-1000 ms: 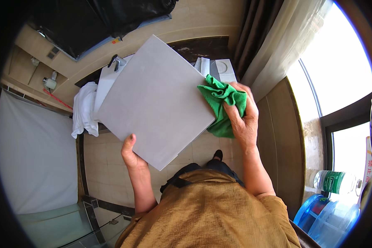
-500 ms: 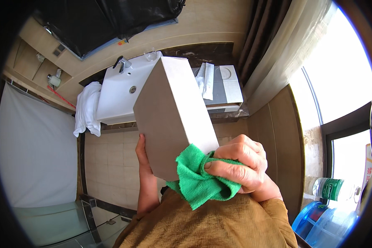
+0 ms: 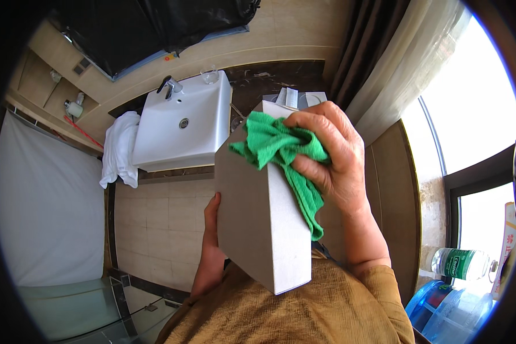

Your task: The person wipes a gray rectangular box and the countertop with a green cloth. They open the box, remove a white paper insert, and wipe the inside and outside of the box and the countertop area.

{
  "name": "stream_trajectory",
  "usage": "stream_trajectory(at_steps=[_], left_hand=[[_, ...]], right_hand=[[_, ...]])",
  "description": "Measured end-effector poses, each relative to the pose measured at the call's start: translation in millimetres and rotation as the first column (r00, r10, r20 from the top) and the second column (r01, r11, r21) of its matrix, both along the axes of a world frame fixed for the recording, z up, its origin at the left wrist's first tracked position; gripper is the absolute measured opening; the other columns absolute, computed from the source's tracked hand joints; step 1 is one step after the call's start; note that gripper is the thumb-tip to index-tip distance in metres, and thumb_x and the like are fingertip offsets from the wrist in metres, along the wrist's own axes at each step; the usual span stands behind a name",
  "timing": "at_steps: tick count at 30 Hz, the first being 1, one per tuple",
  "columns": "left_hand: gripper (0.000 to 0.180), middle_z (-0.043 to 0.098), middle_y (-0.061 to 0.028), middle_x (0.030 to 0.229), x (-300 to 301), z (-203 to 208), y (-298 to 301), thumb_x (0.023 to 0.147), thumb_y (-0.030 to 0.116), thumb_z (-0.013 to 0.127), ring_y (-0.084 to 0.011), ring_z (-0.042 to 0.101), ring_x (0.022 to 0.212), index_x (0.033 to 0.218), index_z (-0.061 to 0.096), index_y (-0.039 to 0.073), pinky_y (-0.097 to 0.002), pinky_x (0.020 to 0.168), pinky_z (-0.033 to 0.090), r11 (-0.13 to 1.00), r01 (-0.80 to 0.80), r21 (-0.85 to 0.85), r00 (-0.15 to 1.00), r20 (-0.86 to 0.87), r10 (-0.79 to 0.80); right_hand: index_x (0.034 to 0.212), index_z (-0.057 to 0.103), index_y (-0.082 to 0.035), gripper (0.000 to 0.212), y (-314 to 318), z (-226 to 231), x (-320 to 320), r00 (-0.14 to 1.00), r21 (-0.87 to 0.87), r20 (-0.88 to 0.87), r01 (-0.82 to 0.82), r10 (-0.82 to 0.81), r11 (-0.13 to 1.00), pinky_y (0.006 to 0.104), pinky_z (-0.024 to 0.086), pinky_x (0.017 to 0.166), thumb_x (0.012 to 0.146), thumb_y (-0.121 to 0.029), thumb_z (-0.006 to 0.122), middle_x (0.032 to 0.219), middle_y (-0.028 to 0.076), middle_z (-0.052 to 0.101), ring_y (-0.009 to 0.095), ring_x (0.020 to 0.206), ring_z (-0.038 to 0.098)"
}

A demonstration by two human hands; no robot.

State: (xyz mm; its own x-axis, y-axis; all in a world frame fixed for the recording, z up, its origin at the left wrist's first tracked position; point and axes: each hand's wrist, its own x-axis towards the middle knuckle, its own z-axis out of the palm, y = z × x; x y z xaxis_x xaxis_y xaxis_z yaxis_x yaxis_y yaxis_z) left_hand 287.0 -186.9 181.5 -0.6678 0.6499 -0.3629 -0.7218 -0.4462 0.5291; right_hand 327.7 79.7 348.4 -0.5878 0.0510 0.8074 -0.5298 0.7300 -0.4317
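A greyish-beige box (image 3: 243, 215) is held up in front of my chest, tilted, with its pale narrow side turned up to the right. My left hand (image 3: 211, 221) grips it from the left; the thumb shows along the edge, while the other fingers are hidden behind the box. Bunched in my right hand (image 3: 339, 152) is a green cloth (image 3: 278, 140), pressed against the box near its far end. One end of the cloth hangs down over the pale side.
A white sink (image 3: 160, 126) with a faucet (image 3: 169, 86) stands beyond, a white towel (image 3: 122, 149) at its left. A grey-and-white tray or box (image 3: 315, 98) lies partly hidden on the dark counter. Bottled water (image 3: 456, 262) stands right by the window.
My right hand has moved the green cloth from the box's near end up to its far end. The box has shifted right and nearer, uncovering more of the sink.
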Motion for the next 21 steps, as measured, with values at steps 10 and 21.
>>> stream_trajectory(at_steps=[10,21], left_hand=[[0.067,0.066,-0.0122,0.133,6.2,-8.4,3.4,0.105,0.057,0.042,-0.0237,0.066,0.117,0.147,0.053,0.007,-0.0395,0.1,0.054,0.993,0.085,0.079,0.991,0.095,-0.093],[0.064,0.067,-0.011,0.131,5.6,-12.7,23.8,0.106,0.057,0.041,-0.0207,0.067,0.116,0.145,0.055,0.008,-0.0368,0.1,0.054,0.918,0.372,0.138,0.924,0.044,-0.381]], right_hand=[[0.109,0.074,-0.004,0.05,-15.8,9.8,32.9,0.939,-0.064,0.135,-0.311,0.317,0.948,0.0397,0.056,0.072,0.087,-0.05,0.071,0.099,0.011,0.064,0.029,0.087,0.065],[0.109,0.071,-0.007,0.036,-61.3,-1.4,55.8,0.889,0.275,0.125,-0.459,0.441,0.845,0.0297,0.053,0.057,0.076,-0.02,0.07,0.098,0.006,0.061,0.018,0.079,0.059]])
